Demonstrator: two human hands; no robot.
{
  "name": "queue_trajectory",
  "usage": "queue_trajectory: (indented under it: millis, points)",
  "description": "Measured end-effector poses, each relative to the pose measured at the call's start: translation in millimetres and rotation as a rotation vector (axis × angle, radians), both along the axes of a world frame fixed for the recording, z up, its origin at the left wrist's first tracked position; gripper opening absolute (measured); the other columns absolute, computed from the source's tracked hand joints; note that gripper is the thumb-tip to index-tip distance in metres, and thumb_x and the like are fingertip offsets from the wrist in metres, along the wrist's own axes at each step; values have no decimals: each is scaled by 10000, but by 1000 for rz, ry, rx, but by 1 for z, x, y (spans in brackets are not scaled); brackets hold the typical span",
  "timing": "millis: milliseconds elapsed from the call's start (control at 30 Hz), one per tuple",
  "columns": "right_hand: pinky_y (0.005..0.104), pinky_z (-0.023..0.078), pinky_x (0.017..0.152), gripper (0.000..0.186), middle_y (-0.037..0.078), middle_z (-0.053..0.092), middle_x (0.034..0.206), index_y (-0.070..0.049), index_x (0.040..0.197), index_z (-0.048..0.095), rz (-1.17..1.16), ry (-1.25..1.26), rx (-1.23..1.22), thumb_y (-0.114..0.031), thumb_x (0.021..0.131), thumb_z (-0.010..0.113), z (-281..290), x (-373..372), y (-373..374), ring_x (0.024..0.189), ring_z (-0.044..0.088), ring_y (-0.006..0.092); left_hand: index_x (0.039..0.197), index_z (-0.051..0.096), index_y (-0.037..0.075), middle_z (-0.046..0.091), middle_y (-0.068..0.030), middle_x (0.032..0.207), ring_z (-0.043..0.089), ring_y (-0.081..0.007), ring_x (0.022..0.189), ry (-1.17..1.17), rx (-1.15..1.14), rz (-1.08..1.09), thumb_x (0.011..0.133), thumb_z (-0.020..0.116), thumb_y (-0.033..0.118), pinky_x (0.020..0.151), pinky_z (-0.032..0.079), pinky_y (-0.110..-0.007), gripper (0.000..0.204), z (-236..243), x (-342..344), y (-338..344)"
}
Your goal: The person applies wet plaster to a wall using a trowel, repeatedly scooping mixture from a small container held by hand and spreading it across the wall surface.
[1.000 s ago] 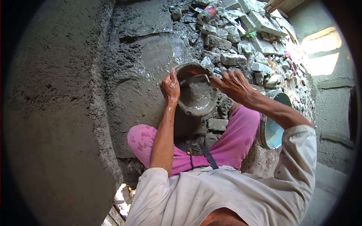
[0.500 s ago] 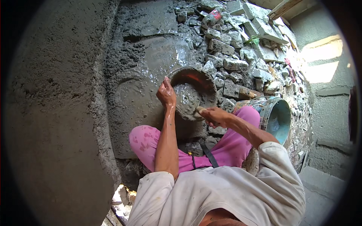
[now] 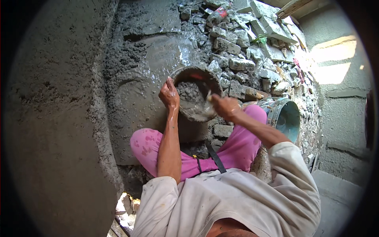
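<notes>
A round, mortar-crusted pan (image 3: pixel 198 115) with a reddish patch inside holds lumpy wet grey mortar (image 3: pixel 190 91) in front of my crossed legs. My left hand (image 3: pixel 169 94) grips its left rim. My right hand (image 3: pixel 226 106), slightly blurred, is closed on a tool's pale handle (image 3: pixel 210 97) at the pan's right side; the tool's blade is blurred in the mix and I cannot make out its shape.
A rough rendered surface (image 3: pixel 59 118) runs along the left. Broken bricks and rubble (image 3: pixel 229 43) pile up beyond the pan to the right. A tilted bucket (image 3: pixel 287 120) with a pale blue inside lies beside my right knee. A sunlit wall (image 3: pixel 337 98) bounds the right.
My right hand first moved down and toward me along the pan with the tool, then back upward. The pan and my left hand shifted slightly, and my right arm sits lower than earlier.
</notes>
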State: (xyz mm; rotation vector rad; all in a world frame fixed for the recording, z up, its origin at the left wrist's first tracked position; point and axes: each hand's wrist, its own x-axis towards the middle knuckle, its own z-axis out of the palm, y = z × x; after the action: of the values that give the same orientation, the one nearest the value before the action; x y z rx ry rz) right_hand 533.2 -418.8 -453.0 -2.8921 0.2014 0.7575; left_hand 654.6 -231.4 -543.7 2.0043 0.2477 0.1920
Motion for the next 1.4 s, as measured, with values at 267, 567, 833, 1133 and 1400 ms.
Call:
queue_trajectory:
  millis: [267,567,833,1133,1400]
  points:
    - [500,519,567,245,168,660,884,-213,1095,536,243,35,208,-401,939,511,79,5,15,744,670,351,841,671,-49,595,-285,716,557,-479,671,35,-27,24,991,446,480,610,427,-495,595,1,6,3]
    - [397,508,538,273,129,635,792,-145,1224,493,213,177,-145,-208,958,486,3,19,-16,681,657,241,835,666,-45,596,-279,713,543,-473,658,84,-1,19,988,465,467,611,432,-473,572,0,4,-2]
    - [245,356,368,271,16,523,646,-92,1116,537,-848,545,1107,-315,962,540,5,-3,20,477,485,71,871,702,-6,649,-243,760,608,-450,690,-99,-69,92,994,491,382,595,449,-482,458,-9,-1,-6]
    - [469,504,696,267,119,638,921,-181,1180,528,136,-115,-65,-355,980,502,74,13,-10,809,672,294,831,665,-46,597,-274,707,546,-475,662,7,-32,61,990,462,462,607,423,-487,570,-4,-3,18]
    - [447,519,639,313,144,617,798,-64,1090,519,-179,26,532,-310,898,552,-16,-35,10,696,643,277,899,706,-23,663,-245,794,630,-438,738,-17,-13,130,1000,448,440,648,470,-485,540,-4,-19,4]
